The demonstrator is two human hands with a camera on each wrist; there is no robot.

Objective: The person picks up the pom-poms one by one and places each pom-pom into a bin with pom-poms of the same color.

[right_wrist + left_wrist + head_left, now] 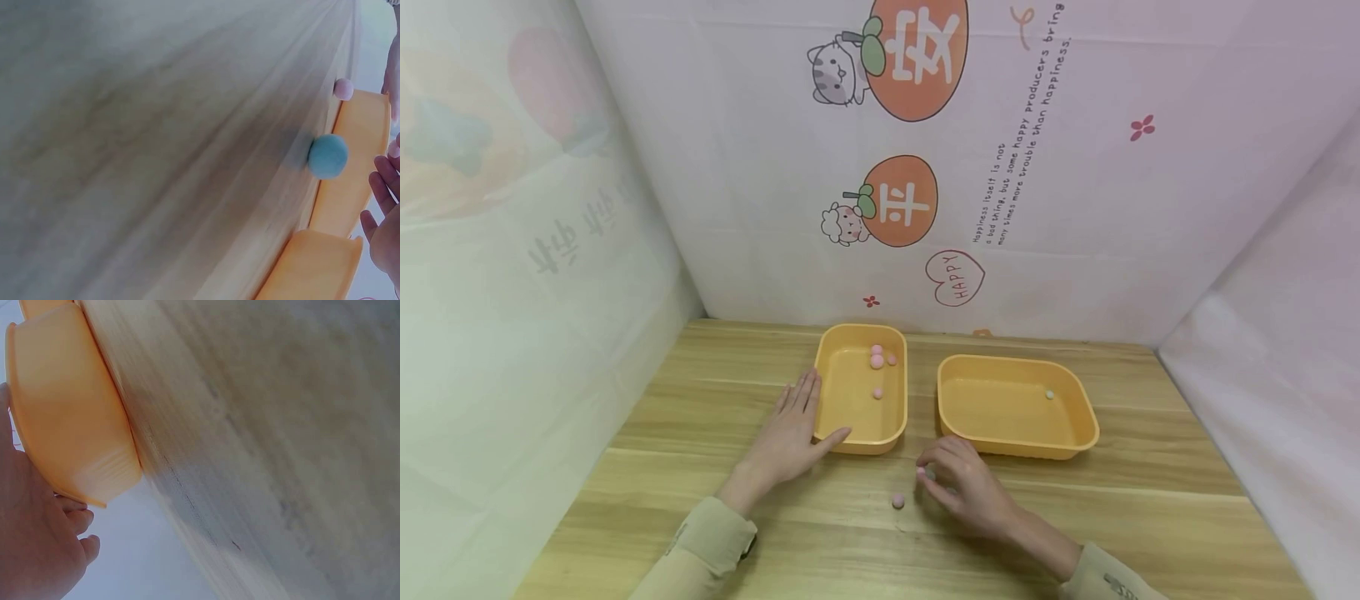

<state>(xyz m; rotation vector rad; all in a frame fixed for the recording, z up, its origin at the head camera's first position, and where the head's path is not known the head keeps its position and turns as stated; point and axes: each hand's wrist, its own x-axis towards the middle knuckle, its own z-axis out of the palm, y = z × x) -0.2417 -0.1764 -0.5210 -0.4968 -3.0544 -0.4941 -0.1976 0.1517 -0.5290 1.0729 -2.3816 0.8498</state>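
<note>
My left hand (pixel 784 442) rests against the left side of an upright yellow tub (pixel 861 446), fingers extended along its wall and thumb over the near rim. Inside that tub lie several pink balls (pixel 877 362). Between thumb and fingertips, my right hand (pixel 970 492) pinches a small pink ball (pixel 394 149) just above the table. A blue ball (pixel 328 156) lies on the wood close by, partly hidden by the fingers in the head view. Left of the right hand, another pinkish ball (pixel 898 501) sits on the table.
A second yellow tub (pixel 1018 452), set lengthwise, stands right of the first with a gap between them. One small pale ball (pixel 1049 395) lies in it. White printed cloth (pixel 760 167) hangs behind and along both sides of the wooden table (pixel 700 392).
</note>
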